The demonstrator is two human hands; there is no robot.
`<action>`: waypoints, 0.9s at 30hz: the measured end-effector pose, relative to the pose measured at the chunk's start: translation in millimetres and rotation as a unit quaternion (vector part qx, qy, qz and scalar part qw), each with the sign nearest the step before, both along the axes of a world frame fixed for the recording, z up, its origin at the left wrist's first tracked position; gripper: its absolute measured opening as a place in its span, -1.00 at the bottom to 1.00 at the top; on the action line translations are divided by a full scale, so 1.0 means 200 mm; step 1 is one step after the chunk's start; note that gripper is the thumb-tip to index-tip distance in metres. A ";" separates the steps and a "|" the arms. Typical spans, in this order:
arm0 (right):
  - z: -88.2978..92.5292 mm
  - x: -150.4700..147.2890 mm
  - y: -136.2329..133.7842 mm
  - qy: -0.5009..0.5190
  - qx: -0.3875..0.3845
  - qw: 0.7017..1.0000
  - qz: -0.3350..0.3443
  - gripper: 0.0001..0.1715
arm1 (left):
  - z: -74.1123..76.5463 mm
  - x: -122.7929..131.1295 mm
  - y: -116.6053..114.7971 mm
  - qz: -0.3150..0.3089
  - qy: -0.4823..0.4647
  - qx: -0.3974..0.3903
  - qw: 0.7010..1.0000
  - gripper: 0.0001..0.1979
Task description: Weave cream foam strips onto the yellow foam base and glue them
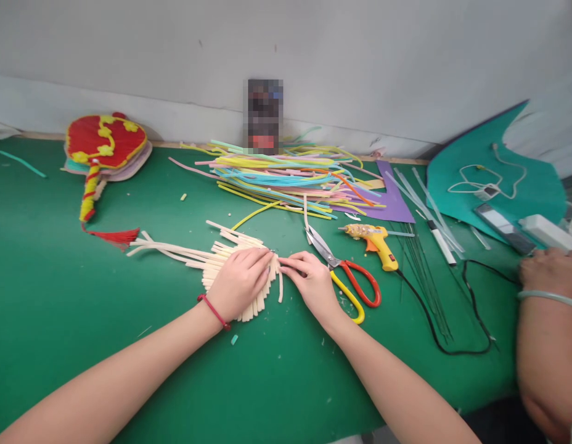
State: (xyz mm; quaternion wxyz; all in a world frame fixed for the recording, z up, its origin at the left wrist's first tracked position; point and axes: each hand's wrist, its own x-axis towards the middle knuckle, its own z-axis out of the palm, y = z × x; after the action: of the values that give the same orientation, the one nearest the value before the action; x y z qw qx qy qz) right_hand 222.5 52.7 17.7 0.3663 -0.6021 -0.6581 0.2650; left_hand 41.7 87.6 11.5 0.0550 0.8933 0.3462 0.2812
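A fan-like piece of cream fuzzy strips [214, 266] lies on the green table, with several longer strips trailing left. My left hand [242, 277] rests over it, fingers together, pressing on its right part. At its right edge my right hand [309, 280] pinches the end of a cream strip between thumb and fingers; a short strip hangs down below the fingertips. Scissors [332, 260] with one red and one yellow handle lie just right of my right hand, blades apart, beside an upright pale strip.
Colourful strips [277, 179] are heaped at the back before a pixelated upright object [264, 117]. A red fan [105, 142] is back left. Right are a yellow glue gun [381, 246], its black cord, thin wires and another person's arm [549, 345].
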 end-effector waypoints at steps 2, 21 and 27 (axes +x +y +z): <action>0.00 0.00 0.00 -0.007 0.003 1.000 0.003 -0.77 | 0.00 0.00 0.00 0.000 0.001 -0.002 1.000 -0.69; -0.01 0.00 0.00 -0.005 0.000 1.000 -0.005 -0.77 | 0.00 0.00 0.00 0.000 0.018 0.028 0.999 -0.72; 0.00 0.01 0.00 0.023 0.012 0.999 -0.026 -0.79 | 0.00 0.00 0.00 0.002 0.017 0.027 0.999 -0.72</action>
State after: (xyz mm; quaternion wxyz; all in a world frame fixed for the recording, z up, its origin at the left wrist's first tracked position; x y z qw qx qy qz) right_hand 225.0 52.4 17.2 0.3951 -0.6084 -0.6366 0.2616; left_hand 41.3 87.8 11.5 0.0246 0.8984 0.3411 0.2754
